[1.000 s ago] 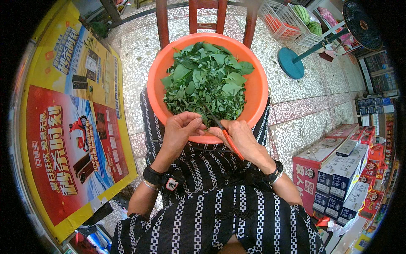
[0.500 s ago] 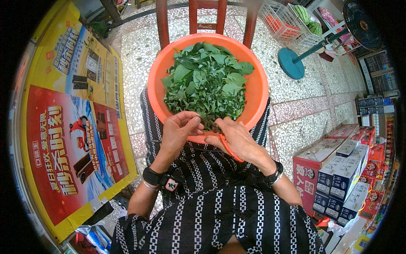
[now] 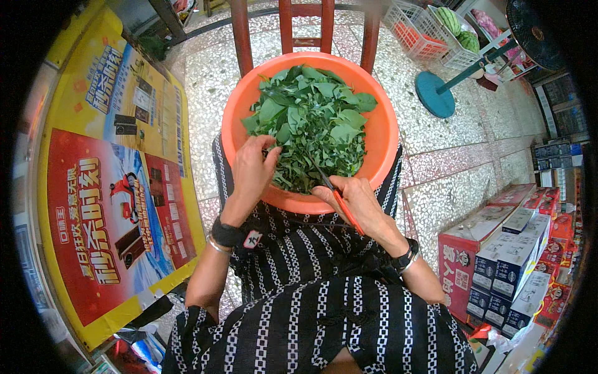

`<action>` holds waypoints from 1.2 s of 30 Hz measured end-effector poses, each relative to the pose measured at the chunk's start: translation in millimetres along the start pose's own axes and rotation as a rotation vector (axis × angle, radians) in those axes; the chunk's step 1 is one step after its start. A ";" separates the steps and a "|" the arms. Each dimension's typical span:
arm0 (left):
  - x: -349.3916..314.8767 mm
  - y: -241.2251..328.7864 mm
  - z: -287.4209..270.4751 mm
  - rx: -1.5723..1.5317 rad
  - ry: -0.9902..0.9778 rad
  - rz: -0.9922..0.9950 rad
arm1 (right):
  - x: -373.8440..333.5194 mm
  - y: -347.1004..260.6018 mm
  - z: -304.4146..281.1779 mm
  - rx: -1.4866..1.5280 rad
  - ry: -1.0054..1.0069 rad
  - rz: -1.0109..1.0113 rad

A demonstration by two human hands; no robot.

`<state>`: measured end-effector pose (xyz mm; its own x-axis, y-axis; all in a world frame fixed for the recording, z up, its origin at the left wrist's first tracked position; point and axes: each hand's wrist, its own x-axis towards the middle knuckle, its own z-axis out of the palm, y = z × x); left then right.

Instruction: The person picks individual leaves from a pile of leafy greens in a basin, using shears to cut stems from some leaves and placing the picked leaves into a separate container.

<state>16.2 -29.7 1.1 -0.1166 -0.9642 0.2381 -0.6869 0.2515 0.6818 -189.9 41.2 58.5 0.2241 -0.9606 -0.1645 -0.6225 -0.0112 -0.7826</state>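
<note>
Left hand (image 3: 252, 171) has moved from beside the right hand (image 3: 363, 202) to the left part of the green leaves (image 3: 321, 118); its fingers are curled, and I cannot tell whether they pinch a leaf. Those leaves, broad ones beyond smaller pieces, lie heaped in an orange basin (image 3: 385, 143) by the person's knees. Orange-handled scissors (image 3: 346, 210) sit in the right hand's grasp, dark blades now visible over the leaves. Beyond the basin stands a reddish wooden chair (image 3: 286, 28).
</note>
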 end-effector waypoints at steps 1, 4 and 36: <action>4.8 -0.6 2.3 0.056 0.022 0.051 | 0.1 0.9 -0.2 0.008 0.015 -0.006; 17.3 0.8 14.4 0.259 0.016 0.108 | 1.5 4.2 -2.5 0.036 0.027 0.005; -68.5 48.6 -14.8 -0.233 -0.041 -0.020 | 5.7 16.1 12.1 0.702 0.070 0.223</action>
<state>1.5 49.8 28.1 -0.1372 -0.9705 0.1980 -0.5058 0.2405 0.8284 -189.5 38.9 37.7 0.0853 -0.9351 -0.3440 -0.0158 0.3439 -0.9389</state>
